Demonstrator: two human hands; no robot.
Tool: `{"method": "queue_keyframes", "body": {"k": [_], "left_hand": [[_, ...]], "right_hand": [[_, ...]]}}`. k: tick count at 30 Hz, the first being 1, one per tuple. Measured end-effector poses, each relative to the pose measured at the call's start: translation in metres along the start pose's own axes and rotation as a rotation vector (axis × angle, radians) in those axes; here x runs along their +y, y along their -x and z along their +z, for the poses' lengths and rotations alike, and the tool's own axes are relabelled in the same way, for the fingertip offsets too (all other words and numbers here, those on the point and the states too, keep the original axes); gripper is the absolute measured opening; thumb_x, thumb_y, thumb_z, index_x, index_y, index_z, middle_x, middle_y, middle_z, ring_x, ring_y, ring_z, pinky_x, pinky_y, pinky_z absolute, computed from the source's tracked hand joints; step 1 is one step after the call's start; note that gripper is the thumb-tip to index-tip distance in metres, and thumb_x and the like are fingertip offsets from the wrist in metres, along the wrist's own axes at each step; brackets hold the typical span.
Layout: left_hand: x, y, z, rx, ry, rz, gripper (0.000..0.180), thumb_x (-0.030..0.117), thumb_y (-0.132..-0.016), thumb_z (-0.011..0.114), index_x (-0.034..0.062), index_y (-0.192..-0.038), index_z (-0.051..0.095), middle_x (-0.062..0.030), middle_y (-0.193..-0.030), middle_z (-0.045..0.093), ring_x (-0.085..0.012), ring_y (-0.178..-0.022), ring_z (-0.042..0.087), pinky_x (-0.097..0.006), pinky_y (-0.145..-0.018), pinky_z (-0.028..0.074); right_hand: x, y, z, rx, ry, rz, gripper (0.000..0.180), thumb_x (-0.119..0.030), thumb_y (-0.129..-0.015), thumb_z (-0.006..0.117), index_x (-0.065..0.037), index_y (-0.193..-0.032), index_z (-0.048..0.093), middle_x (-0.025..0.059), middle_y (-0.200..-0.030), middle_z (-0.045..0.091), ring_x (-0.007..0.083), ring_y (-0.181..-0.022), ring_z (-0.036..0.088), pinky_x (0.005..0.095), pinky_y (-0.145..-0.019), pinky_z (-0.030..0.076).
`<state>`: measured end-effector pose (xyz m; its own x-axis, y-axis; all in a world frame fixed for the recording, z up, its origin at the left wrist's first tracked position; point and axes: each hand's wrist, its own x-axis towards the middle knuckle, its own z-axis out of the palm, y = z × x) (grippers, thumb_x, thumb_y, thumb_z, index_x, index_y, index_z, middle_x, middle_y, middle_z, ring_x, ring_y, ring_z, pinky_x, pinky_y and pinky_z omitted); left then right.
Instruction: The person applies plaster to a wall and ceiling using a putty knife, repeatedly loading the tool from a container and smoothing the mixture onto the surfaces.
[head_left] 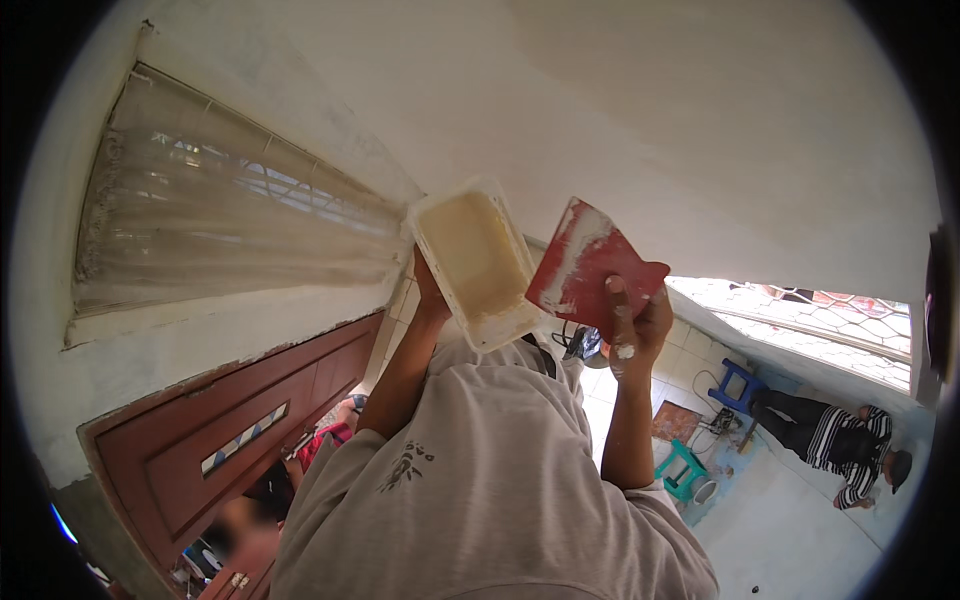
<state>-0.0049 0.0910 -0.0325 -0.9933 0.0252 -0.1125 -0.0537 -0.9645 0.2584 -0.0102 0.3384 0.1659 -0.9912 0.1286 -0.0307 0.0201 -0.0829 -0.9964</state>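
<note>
My left hand (430,287) grips a white rectangular plastic tub (475,262) from its left side, most of the fingers hidden behind it. A thin layer of pale paste coats the tub's inside. In my right hand (640,325) is a red putty spreader (590,265), a flat plate smeared with white filler along its left part. The thumb presses on its face, and white filler sticks to my fingers. The spreader is held just right of the tub, its lower left corner close to the tub's rim.
A pale wall (640,120) rises ahead. At left are a curtained window (230,200) and a brown wooden door (190,440), with a person below. On the right are a blue stool (737,385), a green stool (682,470), cables, a grated window (810,325) and a person in stripes (850,440).
</note>
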Motion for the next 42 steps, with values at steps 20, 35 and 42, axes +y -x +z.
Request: {"method": "queue_keyframes", "body": {"k": [20,35,42], "left_hand": [[0.041,0.030,0.026,0.193,-0.035,0.042,0.081,0.073,-0.098,0.032,0.0097,-0.148,0.044,-0.0118,-0.140,0.056,-0.0278,-0.126,0.057,-0.045,-0.104,0.050],[0.055,0.028,0.018,0.072,-0.247,0.098,0.082,0.072,-0.099,0.029,0.0073,-0.148,0.042,-0.0128,-0.140,0.055,-0.0269,-0.125,0.058,-0.044,-0.104,0.050],[0.044,0.005,-0.017,-0.060,-0.068,0.147,0.090,0.081,-0.093,0.029,0.0117,-0.148,0.044,-0.0115,-0.142,0.053,-0.0279,-0.127,0.054,-0.044,-0.106,0.047]], "right_hand": [[0.017,0.006,0.099,-0.426,0.636,-0.287,0.017,-0.008,-0.094,0.067,0.007,-0.088,0.064,0.0151,-0.072,0.067,0.0175,-0.062,0.068,0.0311,-0.058,0.055],[0.002,0.022,0.102,-0.396,0.527,-0.183,0.013,-0.006,-0.093,0.068,0.007,-0.094,0.068,0.0118,-0.074,0.068,0.0116,-0.060,0.064,0.0286,-0.056,0.053],[0.033,0.021,0.159,-0.528,0.767,-0.419,0.027,-0.006,-0.092,0.063,0.006,-0.116,0.066,0.0256,-0.098,0.069,0.0447,-0.085,0.067,0.0457,-0.072,0.056]]}}
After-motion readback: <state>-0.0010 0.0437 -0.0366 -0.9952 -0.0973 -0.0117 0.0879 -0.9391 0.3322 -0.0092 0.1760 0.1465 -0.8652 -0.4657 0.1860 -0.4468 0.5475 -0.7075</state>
